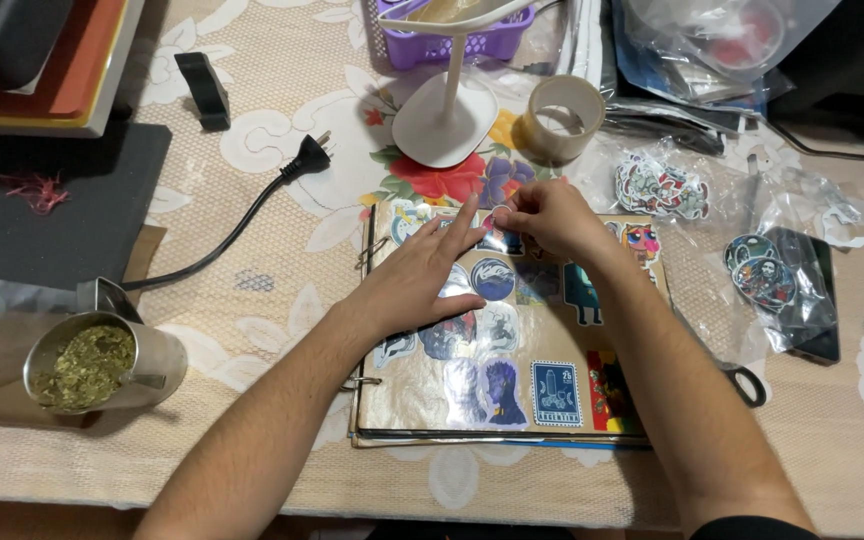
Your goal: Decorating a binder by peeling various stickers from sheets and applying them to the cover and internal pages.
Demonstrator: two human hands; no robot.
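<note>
An open ring binder page [552, 415] covered with several stickers lies on the table before me. My left hand [422, 280] rests flat on the page, fingers spread, pressing near the upper left stickers. My right hand [542, 220] pinches a small sticker [500, 238] at the top of the page, its fingertips close to my left index finger. A round blue wave sticker [493, 278] sits just below both hands.
A metal cup of green herb [102, 365] stands at the left. A black power plug and cord [292, 170], a white stand base [444, 120] and a tape roll [560, 118] lie behind the binder. Bags of stickers [660, 186] and a phone [802, 300] are at the right.
</note>
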